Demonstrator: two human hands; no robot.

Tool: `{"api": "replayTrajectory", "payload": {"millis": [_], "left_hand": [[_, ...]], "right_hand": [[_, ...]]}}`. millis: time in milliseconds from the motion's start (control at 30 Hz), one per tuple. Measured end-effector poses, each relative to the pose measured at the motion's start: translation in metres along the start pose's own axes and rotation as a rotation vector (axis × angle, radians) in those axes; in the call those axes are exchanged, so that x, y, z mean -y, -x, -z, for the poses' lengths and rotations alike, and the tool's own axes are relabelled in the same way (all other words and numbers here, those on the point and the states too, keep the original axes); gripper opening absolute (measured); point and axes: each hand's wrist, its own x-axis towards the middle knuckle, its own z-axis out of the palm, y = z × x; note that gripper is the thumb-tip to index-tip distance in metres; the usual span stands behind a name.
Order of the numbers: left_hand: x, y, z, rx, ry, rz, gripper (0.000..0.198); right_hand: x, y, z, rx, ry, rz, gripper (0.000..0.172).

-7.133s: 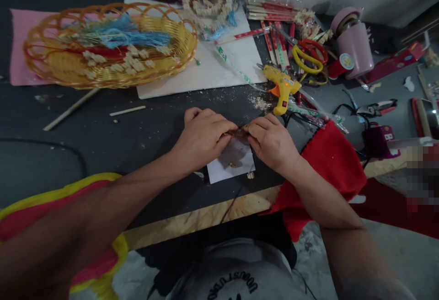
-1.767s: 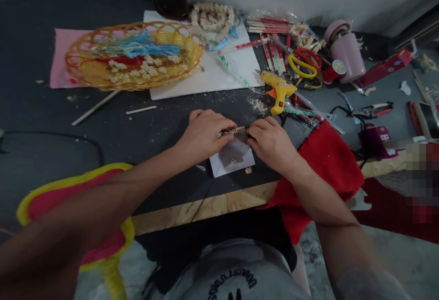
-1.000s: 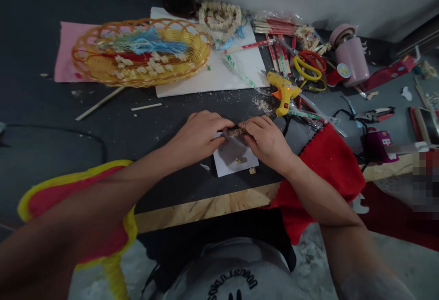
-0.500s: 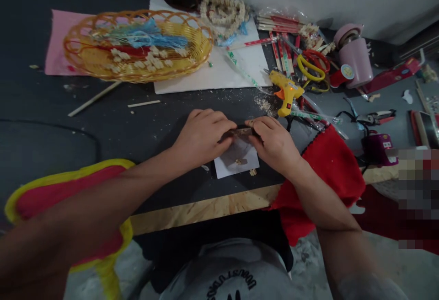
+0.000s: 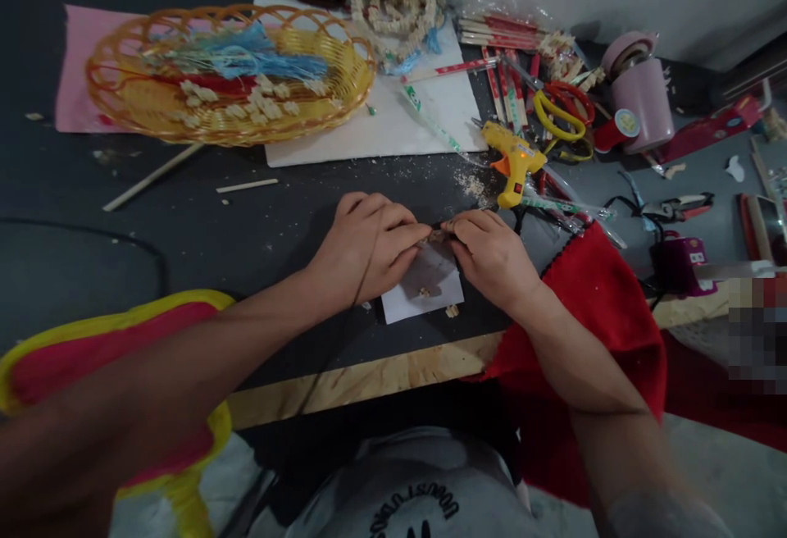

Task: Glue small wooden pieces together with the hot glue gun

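My left hand (image 5: 372, 244) is closed, thumb and forefinger pressed together at a small brownish strip (image 5: 437, 235). Opposite it, my right hand (image 5: 489, 255) pinches at the strip's other end, where a tiny pale piece seems to sit under the fingertips. The fingers hide most of what they hold. Below the fingertips lies a white paper (image 5: 424, 302) on the dark table, with a small pale wooden bit (image 5: 425, 292) on it. Another wooden bit (image 5: 452, 311) lies just off the paper's right edge.
A yellow glue gun (image 5: 515, 162) lies beyond my right hand, near scissors (image 5: 559, 117) and a pink cup (image 5: 643, 103). A wicker basket (image 5: 344, 111) with tassels and wooden pieces stands back left. A red cloth (image 5: 606, 316) hangs over the front edge at right.
My left fingertips have moved slightly right, covering more of the brownish strip. The whole view has shifted a little. Both hands stay pinched together over the paper.
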Motion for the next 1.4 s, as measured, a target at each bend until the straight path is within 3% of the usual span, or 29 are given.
{"api": "replayTrajectory", "payload": {"millis": [567, 1033, 1400], "left_hand": [[-0.003, 0.000, -0.005, -0.042, 0.055, 0.046, 0.034], [0.001, 0.003, -0.008, -0.044, -0.053, -0.005, 0.039], [0.007, -0.001, -0.021, -0.203, 0.041, -0.032, 0.025]], "right_hand": [[0.001, -0.001, -0.007, -0.025, 0.062, -0.001, 0.027], [-0.002, 0.003, 0.005, -0.018, -0.015, -0.044, 0.010], [-0.002, -0.001, -0.005, -0.051, 0.042, 0.049, 0.024]]}}
